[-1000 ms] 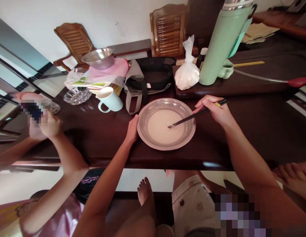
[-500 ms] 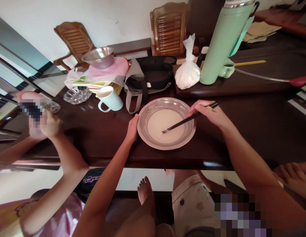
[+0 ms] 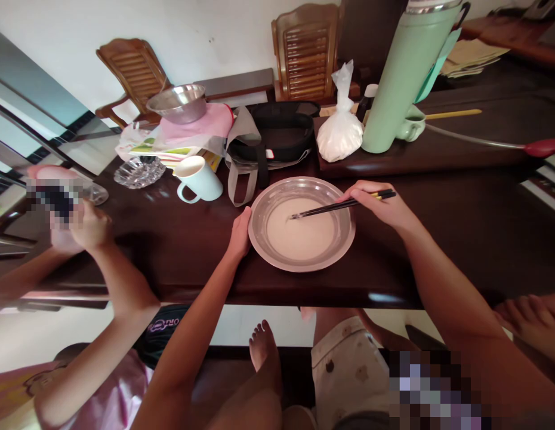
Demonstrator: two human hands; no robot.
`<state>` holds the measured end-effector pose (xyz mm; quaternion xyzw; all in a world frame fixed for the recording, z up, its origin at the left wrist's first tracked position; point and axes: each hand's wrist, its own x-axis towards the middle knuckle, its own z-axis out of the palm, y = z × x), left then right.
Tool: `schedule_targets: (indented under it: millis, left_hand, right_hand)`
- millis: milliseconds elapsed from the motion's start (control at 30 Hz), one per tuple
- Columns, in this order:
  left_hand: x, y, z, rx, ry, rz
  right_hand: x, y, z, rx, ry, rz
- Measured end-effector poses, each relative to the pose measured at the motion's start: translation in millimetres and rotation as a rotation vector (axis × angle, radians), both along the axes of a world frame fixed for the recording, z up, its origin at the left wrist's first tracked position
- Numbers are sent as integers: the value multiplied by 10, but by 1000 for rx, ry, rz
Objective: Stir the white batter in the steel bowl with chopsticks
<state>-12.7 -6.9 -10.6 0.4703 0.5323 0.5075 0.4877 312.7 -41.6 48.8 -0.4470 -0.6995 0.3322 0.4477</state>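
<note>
Starting past the pale mug [image 3: 203, 181] at left and working rightward: holding the metal bowl [image 3: 302, 266] by the left edge of its rim in the left grip [image 3: 239, 233], with the other fingers hidden and thus impossible to tell how far under the lip. Resting on the bench [image 3: 183, 239], close to the near edge. Likely stiff, thin-walled and hard to break, light in itself but weighed down by the pale liquid [image 3: 304, 242] inside, hence prone to slop if tilted, and probably slippery where wet. Best taken by the flared rim, on two opposite sides for any lift. Farther right, reaching into the bowl from its right side: black chopsticks [image 3: 324, 209], pinched narrowly near the upper ends in the right grip [image 3: 378, 203]. Presumably light, rigid and smooth, apt to skid or roll if smeared; best pinched on the upper half, clear of the liquid. Compared with half a second ago, shifted toward the far side of the liquid at the chopstick tips, and slanting less across the bowl; compared with a second ago, also farther left at the tips. No clear change in the bowl or the left grip.
</note>
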Motion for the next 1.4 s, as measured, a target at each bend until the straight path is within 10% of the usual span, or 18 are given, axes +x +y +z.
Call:
schedule_targets:
  millis: [1400]
  left_hand:
    - [11, -2, 13, 8, -7, 5]
  right_hand:
    - [-15, -19, -2, -18, 4, 88]
